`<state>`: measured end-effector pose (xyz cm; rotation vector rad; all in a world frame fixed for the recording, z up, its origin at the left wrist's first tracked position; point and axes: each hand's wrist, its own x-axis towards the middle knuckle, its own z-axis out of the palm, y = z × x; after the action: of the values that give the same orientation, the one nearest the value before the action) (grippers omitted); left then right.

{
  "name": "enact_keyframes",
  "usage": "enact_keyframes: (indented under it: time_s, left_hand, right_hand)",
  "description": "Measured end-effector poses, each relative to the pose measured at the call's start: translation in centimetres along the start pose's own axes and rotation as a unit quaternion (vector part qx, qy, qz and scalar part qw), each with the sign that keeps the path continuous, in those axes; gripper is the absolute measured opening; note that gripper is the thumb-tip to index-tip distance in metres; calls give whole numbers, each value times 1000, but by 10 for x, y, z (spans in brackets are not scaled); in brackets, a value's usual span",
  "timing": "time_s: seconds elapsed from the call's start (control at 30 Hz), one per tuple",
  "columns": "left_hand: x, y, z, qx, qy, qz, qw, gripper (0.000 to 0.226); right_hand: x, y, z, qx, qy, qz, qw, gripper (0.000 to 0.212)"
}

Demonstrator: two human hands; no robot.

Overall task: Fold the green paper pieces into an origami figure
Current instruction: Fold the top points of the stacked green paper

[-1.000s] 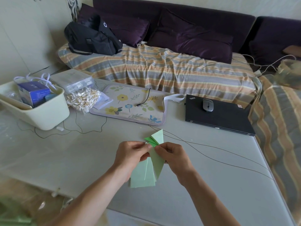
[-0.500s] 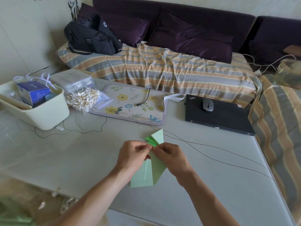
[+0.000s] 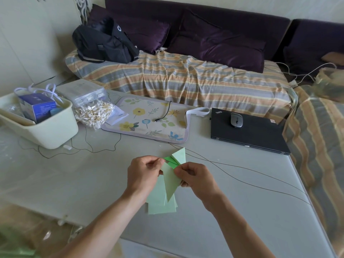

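Note:
Above the grey table (image 3: 242, 211) I hold a partly folded pale green paper piece (image 3: 170, 180), a long narrow wedge pointing down, with a triangular flap and a brighter green fold at its top. My left hand (image 3: 144, 172) pinches its upper left edge. My right hand (image 3: 195, 177) pinches the right edge, fingers curled round the paper. Under my hands a small stack of flat pale green sheets (image 3: 160, 203) lies on the table, partly hidden by the held piece.
A cream tub (image 3: 48, 131) with a blue box stands at the left, beside a bag of cotton swabs (image 3: 93, 112). A floral mat (image 3: 149, 120) and a shut black laptop (image 3: 249, 133) with a mouse lie further back. Thin cables cross the table. A striped sofa runs behind and at right.
The held paper has been folded narrower into a downward-pointing wedge. Both hands stay at the same place, fingers shifting slightly along the edges.

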<state>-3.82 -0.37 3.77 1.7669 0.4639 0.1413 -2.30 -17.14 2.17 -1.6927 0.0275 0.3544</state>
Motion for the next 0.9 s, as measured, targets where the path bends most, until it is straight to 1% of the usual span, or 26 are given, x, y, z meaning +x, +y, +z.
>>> enact_keyframes:
  time_s: [0.1, 0.27, 0.4, 0.47, 0.53, 0.63, 0.7, 0.8, 0.9]
  left_hand:
    - [3, 0, -3, -9, 12, -4, 1000, 20]
    - [4, -4, -1, -2, 1, 2, 1000, 15]
    - [1, -3, 0, -5, -54, 7, 999, 10]
    - [-3, -2, 2, -3, -76, 8, 997, 8]
    - [-4, -2, 3, -1, -69, 10, 998, 3]
    - [-3, 0, 0, 49, -26, 36, 998, 10]
    - [-5, 2, -2, 86, -14, 56, 995, 13]
    - [-7, 4, -2, 104, -25, 68, 992, 10]
    - [-8, 5, -1, 93, -44, 61, 993, 7]
  right_hand:
    - [0, 1, -3, 1, -5, 1, 1000, 10]
    - [-1, 0, -3, 2, -11, 0, 1000, 11]
    - [-4, -2, 0, 41, -36, -2, 999, 12]
    - [-5, -2, 1, 32, -33, -10, 999, 11]
    - [-4, -2, 1, 17, -10, -17, 1000, 11]
    - [-2, -1, 0, 7, 23, -22, 999, 11]
    - [-1, 0, -1, 1, 30, -25, 999, 10]
    - [-1, 1, 0, -6, 30, -32, 999, 10]
    - [-1, 1, 0, -7, 32, -35, 999, 10]
